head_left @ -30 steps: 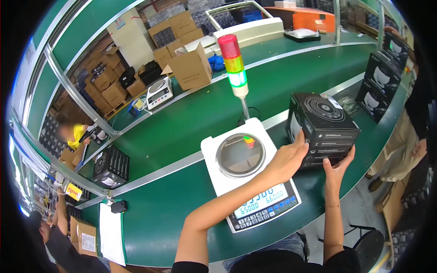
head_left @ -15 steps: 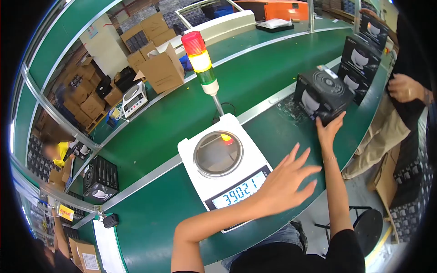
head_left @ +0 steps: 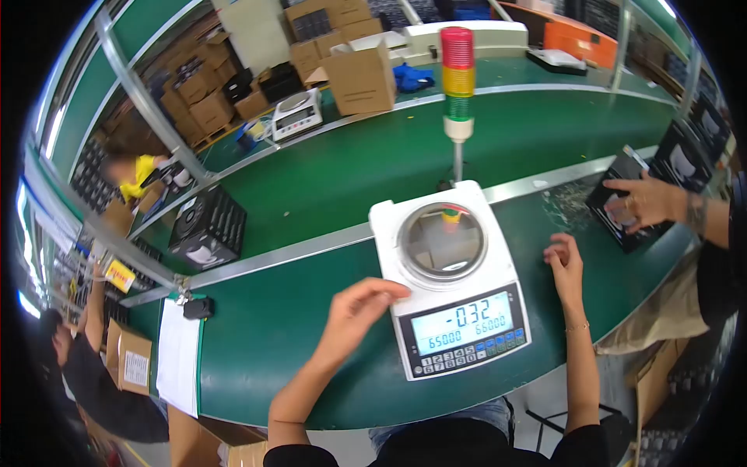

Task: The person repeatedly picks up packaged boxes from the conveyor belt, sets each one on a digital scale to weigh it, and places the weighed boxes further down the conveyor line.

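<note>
A white digital scale [head_left: 385,233] with a round metal pan [head_left: 443,245] stands in front of me; its display [head_left: 459,323] reads -0.32 on top. My left hand [head_left: 352,319] is at the scale's left edge, fingers stretched toward the pan and nothing visible in them. Right of the scale, my right hand [head_left: 566,268] hovers over the green table, its fingers loosely bent and holding nothing. Farther right, a co-worker's hand [head_left: 654,204] rests on a tilted black printed box [head_left: 615,194], partly covering it.
A red, yellow and green signal tower [head_left: 457,82] rises behind the scale. More black boxes [head_left: 685,152] stand at the far right, and one black box [head_left: 208,226] is at the left. White paper [head_left: 177,350] lies on the left. Across the green belt [head_left: 350,179] is another scale [head_left: 297,115].
My right hand has let go of the black box, which a co-worker's hand now touches. My left hand has moved left across the scale. The display went from 39021 digits to -0.32.
</note>
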`<state>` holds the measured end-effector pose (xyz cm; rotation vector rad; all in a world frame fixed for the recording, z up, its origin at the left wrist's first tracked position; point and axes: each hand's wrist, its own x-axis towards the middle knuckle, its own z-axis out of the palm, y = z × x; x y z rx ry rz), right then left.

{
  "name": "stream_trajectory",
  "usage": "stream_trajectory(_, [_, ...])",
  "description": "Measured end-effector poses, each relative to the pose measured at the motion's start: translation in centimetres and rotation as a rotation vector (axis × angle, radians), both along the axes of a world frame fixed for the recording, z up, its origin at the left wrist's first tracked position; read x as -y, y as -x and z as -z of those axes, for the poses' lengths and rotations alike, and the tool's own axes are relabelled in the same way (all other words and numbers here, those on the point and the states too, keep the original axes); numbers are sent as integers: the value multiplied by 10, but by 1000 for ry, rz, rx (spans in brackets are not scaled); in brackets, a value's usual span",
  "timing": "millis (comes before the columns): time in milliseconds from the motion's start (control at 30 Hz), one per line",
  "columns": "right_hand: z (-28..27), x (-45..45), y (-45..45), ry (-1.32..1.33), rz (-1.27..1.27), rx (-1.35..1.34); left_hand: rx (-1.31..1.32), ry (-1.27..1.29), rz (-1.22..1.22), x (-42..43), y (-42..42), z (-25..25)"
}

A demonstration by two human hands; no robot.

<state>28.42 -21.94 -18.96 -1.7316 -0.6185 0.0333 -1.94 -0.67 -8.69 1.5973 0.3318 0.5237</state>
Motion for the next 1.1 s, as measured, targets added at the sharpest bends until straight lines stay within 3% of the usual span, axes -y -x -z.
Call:
stream_trajectory(167, [-7, -23, 21, 167, -59, 237, 258, 216, -313, -54, 62, 0])
stream_trajectory(233, [-5, -22, 19, 285, -87, 441, 162, 66, -538, -88, 82, 12])
stream_trajectory(300, [-5, -25, 19, 314, -92, 470, 176, 33, -852, -128, 86, 18])
stream_trajectory(367, [-4, -26, 19, 337, -88, 474, 81, 219, -1120, -183, 101, 21])
stream_trajectory(433, [-4, -27, 19, 349, -71, 450, 6, 454, -1251, -248, 118, 26])
stream_trajectory(500, [-2, -27, 17, 337, -75, 427, 111, 619, -1064, -295, 127, 25])
stream_trajectory(633, [-2, -26, 17, 355, -58, 337, 243, 685, -1449, -291, 81, 0])
stream_trajectory(667, [-3, -26, 18, 363, -42, 369, 298, 667, -1398, -307, 83, 16])
stream_trajectory(700, [-4, -25, 20, 377, -28, 396, 348, 668, -1524, -289, 69, 12])
stream_trajectory(800, [-4, -23, 19, 385, -40, 385, 317, 588, -1505, -325, 78, 49])
stream_trajectory(967, [-4, -21, 20, 385, -18, 425, 534, 500, -1261, -264, 75, 40])
stream_trajectory(1033, [-6, -22, 22, 381, -15, 423, 628, 514, -958, -271, 98, 62])
stream_trajectory(1100, [-5, -22, 20, 382, -10, 424, 658, 607, -997, -234, 88, 41])
